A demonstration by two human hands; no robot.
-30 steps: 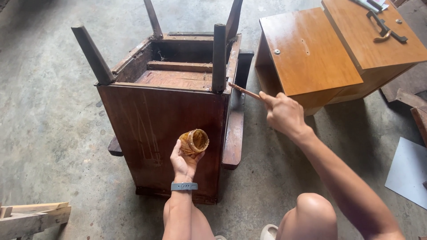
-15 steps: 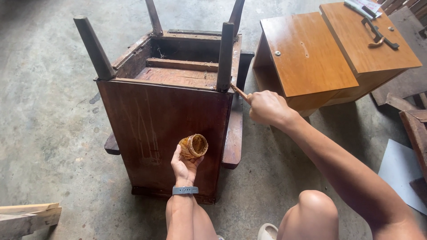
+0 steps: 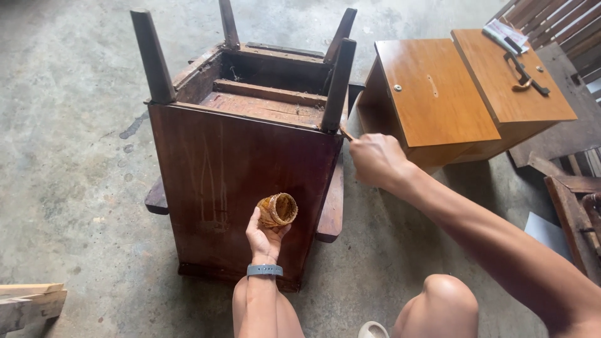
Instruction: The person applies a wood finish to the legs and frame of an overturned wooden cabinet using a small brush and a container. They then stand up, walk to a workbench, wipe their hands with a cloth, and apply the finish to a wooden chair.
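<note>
A dark brown wooden cabinet (image 3: 231,188) stands upside down on the concrete floor, its legs pointing up. My left hand (image 3: 264,236) holds a small amber jar (image 3: 278,209) against the cabinet's front panel, mouth tilted toward me. A grey band sits on that wrist. My right hand (image 3: 374,159) is closed on a thin wooden brush handle (image 3: 346,133) at the cabinet's near right leg (image 3: 337,86). The brush's tip is hidden behind the leg.
A light brown wooden box (image 3: 451,100) with a metal handle lies to the right of the cabinet. Slatted wooden furniture (image 3: 563,25) stands at the far right. Wood offcuts (image 3: 28,307) lie at the lower left. My knee (image 3: 447,300) is at the bottom.
My right hand has moved left and closer to the cabinet's near right leg with the brush. The left hand and the jar have stayed in place.
</note>
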